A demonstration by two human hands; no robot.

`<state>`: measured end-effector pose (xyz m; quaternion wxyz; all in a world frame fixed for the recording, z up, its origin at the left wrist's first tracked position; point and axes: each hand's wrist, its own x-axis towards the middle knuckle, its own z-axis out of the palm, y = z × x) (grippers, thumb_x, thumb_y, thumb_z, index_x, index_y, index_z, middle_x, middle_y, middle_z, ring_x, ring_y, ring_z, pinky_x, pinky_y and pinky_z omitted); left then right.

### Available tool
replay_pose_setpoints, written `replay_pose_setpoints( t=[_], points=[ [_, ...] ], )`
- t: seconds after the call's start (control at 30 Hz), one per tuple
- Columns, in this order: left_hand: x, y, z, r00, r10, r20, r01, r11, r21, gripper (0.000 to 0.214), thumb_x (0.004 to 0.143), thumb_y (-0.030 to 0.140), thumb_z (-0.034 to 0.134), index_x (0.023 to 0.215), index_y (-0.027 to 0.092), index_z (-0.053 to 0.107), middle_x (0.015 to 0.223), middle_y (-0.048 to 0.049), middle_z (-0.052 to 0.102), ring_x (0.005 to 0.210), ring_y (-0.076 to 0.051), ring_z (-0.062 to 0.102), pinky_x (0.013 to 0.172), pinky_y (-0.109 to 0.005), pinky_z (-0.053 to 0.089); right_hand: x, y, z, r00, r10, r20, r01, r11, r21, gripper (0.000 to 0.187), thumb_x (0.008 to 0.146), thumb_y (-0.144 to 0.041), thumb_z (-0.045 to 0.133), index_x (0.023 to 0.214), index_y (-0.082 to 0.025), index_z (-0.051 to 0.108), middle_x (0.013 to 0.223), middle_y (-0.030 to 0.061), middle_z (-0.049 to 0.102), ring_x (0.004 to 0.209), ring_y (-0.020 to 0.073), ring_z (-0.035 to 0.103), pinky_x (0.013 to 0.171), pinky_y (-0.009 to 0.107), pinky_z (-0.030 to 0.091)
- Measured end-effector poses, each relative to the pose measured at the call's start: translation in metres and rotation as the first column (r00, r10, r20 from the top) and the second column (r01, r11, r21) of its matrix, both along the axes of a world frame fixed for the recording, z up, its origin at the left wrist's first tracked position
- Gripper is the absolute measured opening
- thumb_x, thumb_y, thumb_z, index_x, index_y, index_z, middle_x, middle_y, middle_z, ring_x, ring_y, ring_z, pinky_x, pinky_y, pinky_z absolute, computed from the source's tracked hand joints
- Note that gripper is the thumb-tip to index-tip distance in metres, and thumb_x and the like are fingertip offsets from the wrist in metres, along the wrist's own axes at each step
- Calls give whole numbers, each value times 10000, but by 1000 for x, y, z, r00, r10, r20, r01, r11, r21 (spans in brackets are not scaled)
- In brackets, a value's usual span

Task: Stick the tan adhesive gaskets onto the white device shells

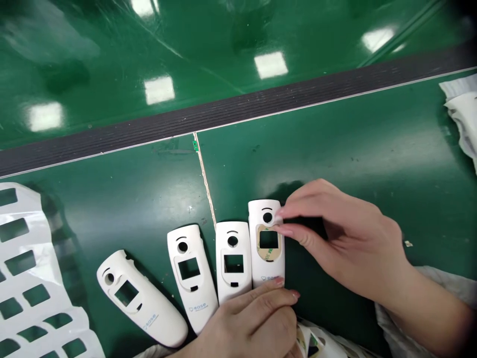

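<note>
Several white plastic device casings lie side by side on the green bench (141,189), each with a round hole and a square window. The rightmost casing (266,273) has a tan adhesive ring (268,254) around its window. My right hand (343,238) pinches a small white film tab (278,217) at the ring's upper edge, between finger and thumb. My left hand (246,323) rests its fingertips on that casing's lower end and covers part of the neighbouring casing (233,258). Two more casings (190,273) (139,298) lie further left.
A white die-cut sheet (18,246) with rows of rectangular holes lies at the left. Crumpled white film (462,114) sits at the right edge, and adhesive scraps (313,343) lie below my left hand. A dark ribbed strip (223,112) runs across the bench behind.
</note>
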<state>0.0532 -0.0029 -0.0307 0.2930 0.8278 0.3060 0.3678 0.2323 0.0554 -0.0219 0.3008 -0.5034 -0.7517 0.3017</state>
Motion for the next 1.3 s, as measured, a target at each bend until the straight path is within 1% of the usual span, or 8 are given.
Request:
replay_pose_setpoints(
  t=[0.1, 0.2, 0.3, 0.47, 0.7, 0.93, 1.13, 1.3],
  points=[
    [0, -3, -2, 1000, 12, 8, -12, 1000, -13, 371, 985, 95, 360, 745, 63, 641, 709, -39, 709, 866, -95, 716, 1054, -189, 442, 1, -4, 0, 995, 101, -25, -98, 988, 119, 245, 810, -3, 621, 931, -206, 686, 831, 45, 609, 754, 156, 571, 584, 297, 490],
    [0, -8, -8, 1000, 20, 9, -20, 1000, -11, 397, 995, 95, 342, 722, 78, 629, 728, -32, 706, 904, -80, 704, 1084, -181, 409, 5, -9, -1, 993, 112, 29, -115, 977, 182, 329, 773, 37, 630, 983, -208, 693, 821, 45, 597, 741, 166, 553, 560, 312, 470],
    [1, -13, -13, 1000, 27, 8, -27, 1000, 11, 412, 998, 89, 331, 698, 94, 614, 719, -16, 693, 912, -70, 693, 1090, -183, 407, 9, -12, -1, 985, 142, 101, -162, 960, 230, 361, 745, 59, 649, 1006, -186, 694, 804, 45, 594, 756, 175, 552, 587, 319, 490],
    [3, -15, -13, 998, 70, -5, -70, 997, 24, 416, 998, 99, 332, 686, 109, 608, 687, 3, 675, 894, -58, 694, 1095, -172, 389, 9, -12, -2, 950, 180, 254, -243, 938, 246, 318, 787, -77, 684, 1084, -190, 689, 839, 60, 599, 794, 206, 555, 619, 336, 524],
    [5, -11, -10, 995, 95, 21, -96, 995, 31, 443, 1000, 124, 303, 682, 112, 610, 660, -9, 663, 824, -61, 703, 1066, -162, 400, 6, -12, 1, 934, 158, 320, -271, 897, 349, 238, 834, -142, 655, 1066, -193, 674, 843, 66, 573, 763, 202, 544, 616, 358, 522],
    [7, -11, -13, 992, 120, 35, -121, 991, 52, 441, 993, 105, 313, 658, 121, 600, 639, 1, 657, 800, -64, 701, 1075, -181, 386, 3, -13, -3, 912, 210, 353, -336, 876, 346, 285, 820, -154, 677, 1098, -97, 651, 839, 100, 572, 767, 221, 511, 611, 401, 502],
    [5, -9, -11, 995, 95, 1, -95, 994, 50, 426, 987, 86, 329, 678, 105, 621, 655, -7, 661, 820, -67, 700, 1061, -168, 398, 5, -15, -1, 902, 209, 379, -336, 890, 308, 352, 786, -156, 701, 1132, -102, 662, 828, 111, 602, 789, 257, 525, 663, 428, 508],
    [3, -9, -8, 998, 64, -1, -63, 996, 63, 427, 982, 87, 338, 658, 134, 611, 714, -20, 683, 847, -82, 698, 1039, -202, 449, 6, -16, 0, 878, 170, 448, -356, 858, 371, 330, 839, -249, 677, 1140, -115, 654, 801, 86, 594, 795, 245, 518, 666, 417, 472]
  ],
)
